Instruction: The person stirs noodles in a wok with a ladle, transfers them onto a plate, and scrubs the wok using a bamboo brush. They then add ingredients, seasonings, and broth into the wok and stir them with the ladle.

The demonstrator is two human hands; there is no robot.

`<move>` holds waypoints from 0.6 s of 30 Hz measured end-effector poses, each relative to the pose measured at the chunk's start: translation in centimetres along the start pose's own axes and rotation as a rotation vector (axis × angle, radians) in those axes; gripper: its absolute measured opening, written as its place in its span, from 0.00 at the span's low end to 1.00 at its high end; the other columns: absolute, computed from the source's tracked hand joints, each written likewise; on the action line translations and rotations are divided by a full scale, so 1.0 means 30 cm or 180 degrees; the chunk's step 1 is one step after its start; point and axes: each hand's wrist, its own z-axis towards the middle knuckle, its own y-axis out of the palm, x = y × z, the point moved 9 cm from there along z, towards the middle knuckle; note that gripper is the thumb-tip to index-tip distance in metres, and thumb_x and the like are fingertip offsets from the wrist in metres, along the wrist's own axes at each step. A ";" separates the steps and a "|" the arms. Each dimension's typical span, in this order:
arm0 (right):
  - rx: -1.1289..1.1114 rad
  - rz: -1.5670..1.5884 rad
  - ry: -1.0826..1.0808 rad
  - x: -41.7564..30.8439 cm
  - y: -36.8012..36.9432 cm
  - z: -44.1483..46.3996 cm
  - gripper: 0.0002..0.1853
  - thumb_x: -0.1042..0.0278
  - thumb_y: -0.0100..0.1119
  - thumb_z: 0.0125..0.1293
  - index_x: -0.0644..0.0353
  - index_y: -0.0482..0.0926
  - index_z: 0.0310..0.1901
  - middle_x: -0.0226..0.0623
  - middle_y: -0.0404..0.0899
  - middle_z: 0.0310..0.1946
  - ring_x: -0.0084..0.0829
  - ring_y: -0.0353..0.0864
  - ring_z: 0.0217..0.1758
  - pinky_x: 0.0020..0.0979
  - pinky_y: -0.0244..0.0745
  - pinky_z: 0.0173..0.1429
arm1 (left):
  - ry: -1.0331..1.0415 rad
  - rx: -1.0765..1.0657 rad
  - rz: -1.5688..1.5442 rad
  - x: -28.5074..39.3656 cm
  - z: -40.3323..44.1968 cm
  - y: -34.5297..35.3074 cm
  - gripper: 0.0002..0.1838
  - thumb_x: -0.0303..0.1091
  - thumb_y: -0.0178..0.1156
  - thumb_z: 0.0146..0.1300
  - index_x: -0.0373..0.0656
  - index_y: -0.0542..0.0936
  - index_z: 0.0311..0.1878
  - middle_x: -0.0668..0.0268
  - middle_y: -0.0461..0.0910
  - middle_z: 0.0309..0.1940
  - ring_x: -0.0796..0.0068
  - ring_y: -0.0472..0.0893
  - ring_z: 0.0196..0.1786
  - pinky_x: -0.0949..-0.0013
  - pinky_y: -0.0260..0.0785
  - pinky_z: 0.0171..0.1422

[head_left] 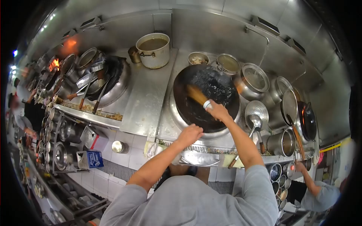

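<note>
On a stove (145, 109), a wok (184, 113) is being scrubbed.
Inside, a brush (198, 95) is blurring, grasped by the right hand (217, 110); the left hand (190, 135) is curling at the near rim (grip hidden). Scrubbing is seemingly underway, unfinished, liquid (213, 81) remaining.

Wet gloss seen on the wide round black metal wok (181, 113). Rough, fibrous texture noted on the tan bundle-shaped brush (196, 95), bound by a smooth white band (207, 104). Tall grey sheet-metal back wall (215, 35) dulled and smeared. Bright shine noted on the round silver perforated metal strainer (253, 108). Grey cloth shirt (188, 201) creased, matt. Square white floor tiles (134, 160) faintly glossed.
</note>
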 end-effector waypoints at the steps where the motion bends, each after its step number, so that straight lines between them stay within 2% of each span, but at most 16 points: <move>1: -0.0659 0.0568 0.0071 -0.070 -0.020 -0.071 0.39 0.40 0.59 0.64 0.40 0.62 0.75 0.50 0.86 0.43 0.44 0.89 0.34 0.41 0.85 0.33 | -0.0090 -0.0018 0.0046 0.016 -0.002 -0.005 0.09 0.38 0.62 0.64 0.42 0.79 0.34 0.60 0.80 0.33 0.57 0.77 0.45 0.56 0.72 0.50; 2: -0.0669 0.0874 -0.0032 -0.042 -0.029 -0.040 0.39 0.40 0.58 0.64 0.39 0.61 0.76 0.47 0.86 0.39 0.37 0.87 0.26 0.36 0.83 0.24 | -0.0067 0.0066 0.0107 0.041 -0.007 -0.018 0.08 0.38 0.62 0.63 0.43 0.79 0.34 0.61 0.80 0.34 0.58 0.78 0.45 0.56 0.73 0.49; 3: -0.0514 0.0671 0.0201 0.018 -0.053 0.004 0.37 0.42 0.58 0.65 0.42 0.64 0.74 0.50 0.86 0.41 0.39 0.88 0.29 0.39 0.83 0.26 | -0.0075 0.0059 0.0113 0.048 -0.009 -0.017 0.08 0.38 0.62 0.63 0.43 0.79 0.34 0.61 0.80 0.34 0.58 0.78 0.45 0.56 0.73 0.49; 5: 0.0821 0.0068 0.0284 0.178 -0.025 0.204 0.32 0.45 0.57 0.66 0.46 0.67 0.69 0.52 0.86 0.43 0.42 0.89 0.33 0.42 0.83 0.24 | 0.0082 0.0349 0.0180 0.081 -0.009 -0.036 0.09 0.36 0.62 0.65 0.41 0.79 0.32 0.60 0.80 0.30 0.57 0.78 0.41 0.56 0.73 0.47; 6: 0.0833 -0.0107 0.0344 0.141 -0.018 0.195 0.28 0.48 0.56 0.67 0.50 0.68 0.65 0.55 0.85 0.45 0.47 0.89 0.36 0.44 0.83 0.25 | 0.0079 0.0360 0.0201 0.081 -0.010 -0.034 0.09 0.36 0.62 0.65 0.41 0.79 0.32 0.60 0.80 0.30 0.57 0.78 0.41 0.56 0.73 0.47; 7: 0.0159 0.0901 0.0736 0.051 -0.017 0.094 0.31 0.46 0.57 0.67 0.47 0.67 0.69 0.53 0.85 0.44 0.46 0.89 0.36 0.44 0.84 0.26 | 0.0007 0.0242 0.0137 0.071 -0.013 -0.017 0.09 0.36 0.62 0.65 0.41 0.79 0.33 0.60 0.80 0.31 0.57 0.78 0.41 0.56 0.73 0.47; 9: -0.0551 0.1012 0.0088 -0.080 0.023 0.032 0.34 0.44 0.59 0.66 0.43 0.64 0.72 0.51 0.85 0.43 0.42 0.89 0.33 0.45 0.84 0.26 | -0.0063 0.0186 0.0110 0.058 0.010 -0.022 0.09 0.36 0.62 0.65 0.41 0.79 0.33 0.60 0.80 0.31 0.56 0.78 0.41 0.56 0.73 0.48; 10: -0.0886 0.1477 0.0226 -0.066 0.046 0.030 0.36 0.42 0.59 0.65 0.39 0.62 0.74 0.50 0.85 0.44 0.42 0.89 0.34 0.44 0.84 0.25 | -0.0087 0.0196 0.0132 0.063 0.015 -0.037 0.09 0.36 0.61 0.65 0.41 0.79 0.33 0.59 0.80 0.31 0.56 0.78 0.41 0.57 0.73 0.48; 12: -0.0696 0.1109 0.0224 -0.013 0.042 0.097 0.36 0.43 0.58 0.66 0.40 0.62 0.73 0.50 0.85 0.43 0.43 0.89 0.33 0.44 0.84 0.26 | -0.0122 0.0199 0.0105 0.059 -0.001 -0.013 0.09 0.36 0.61 0.66 0.41 0.79 0.33 0.58 0.80 0.32 0.57 0.78 0.43 0.57 0.72 0.50; 14: 0.0494 0.0869 0.0624 0.004 -0.038 0.114 0.35 0.45 0.56 0.68 0.43 0.60 0.73 0.50 0.85 0.43 0.40 0.87 0.24 0.43 0.83 0.23 | -0.0133 0.0135 0.0000 0.037 -0.008 -0.006 0.10 0.37 0.61 0.66 0.40 0.79 0.33 0.58 0.80 0.32 0.56 0.78 0.42 0.56 0.72 0.50; 15: -0.0184 0.1375 0.0627 -0.018 0.033 0.122 0.35 0.43 0.57 0.68 0.44 0.62 0.72 0.49 0.84 0.45 0.39 0.87 0.23 0.40 0.81 0.21 | -0.0135 0.0118 -0.0100 0.021 0.000 -0.009 0.10 0.37 0.61 0.66 0.40 0.79 0.34 0.58 0.80 0.32 0.56 0.78 0.42 0.56 0.72 0.50; 17: -0.1093 0.1942 0.0167 -0.133 0.067 0.025 0.35 0.41 0.57 0.67 0.43 0.64 0.71 0.47 0.84 0.41 0.37 0.86 0.23 0.38 0.81 0.20 | -0.0073 0.0122 -0.0236 0.008 0.011 -0.020 0.10 0.37 0.61 0.66 0.40 0.79 0.34 0.58 0.80 0.32 0.56 0.78 0.42 0.56 0.71 0.51; 18: -0.0807 0.1821 0.0066 -0.066 0.053 0.074 0.33 0.41 0.57 0.66 0.41 0.65 0.71 0.44 0.85 0.36 0.35 0.85 0.22 0.36 0.81 0.20 | -0.0056 0.0155 -0.0220 0.003 0.017 -0.024 0.10 0.37 0.61 0.66 0.40 0.79 0.34 0.58 0.80 0.32 0.56 0.78 0.42 0.56 0.71 0.51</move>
